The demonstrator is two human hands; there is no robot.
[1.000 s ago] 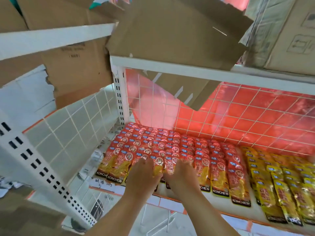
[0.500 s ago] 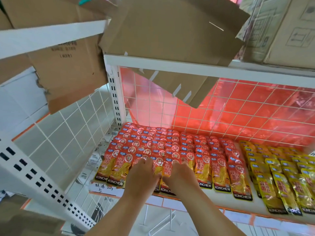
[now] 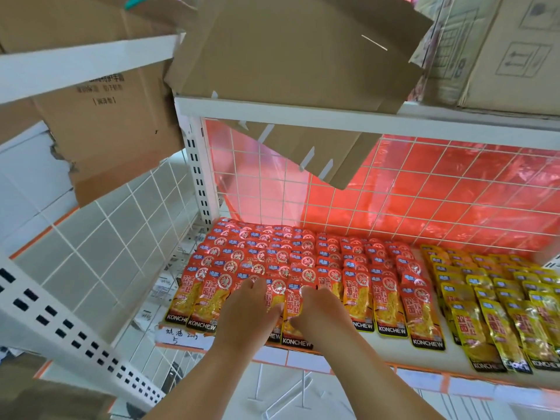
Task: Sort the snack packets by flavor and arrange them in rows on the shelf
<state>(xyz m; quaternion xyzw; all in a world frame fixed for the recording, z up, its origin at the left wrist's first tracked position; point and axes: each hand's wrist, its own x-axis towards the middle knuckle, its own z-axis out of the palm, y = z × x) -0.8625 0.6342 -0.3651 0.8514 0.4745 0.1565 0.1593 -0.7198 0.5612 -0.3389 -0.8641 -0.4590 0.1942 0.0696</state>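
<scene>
Both hands are down at the front edge, lower middle of the frame. The left hand (image 3: pixel 250 310) lies flat with fingers straight, pressing on the front red packets (image 3: pixel 306 256); its grip is wide and holds nothing. The right hand (image 3: pixel 321 312) sits just beside it on the neighbouring packet, fingers bent down, thumb on the foil. Whether that grip pinches the packet or only presses it cannot be told. Around them the red packets run in overlapping rows back to the wire grid (image 3: pixel 424 192), filling the left part of the shelf (image 3: pixel 394 354). To the right, across a narrow gap, yellow packets (image 3: pixel 497 298) lie in their own rows. In the upper middle, a cardboard flap (image 3: pixel 291 50) juts out over the board above.
</scene>
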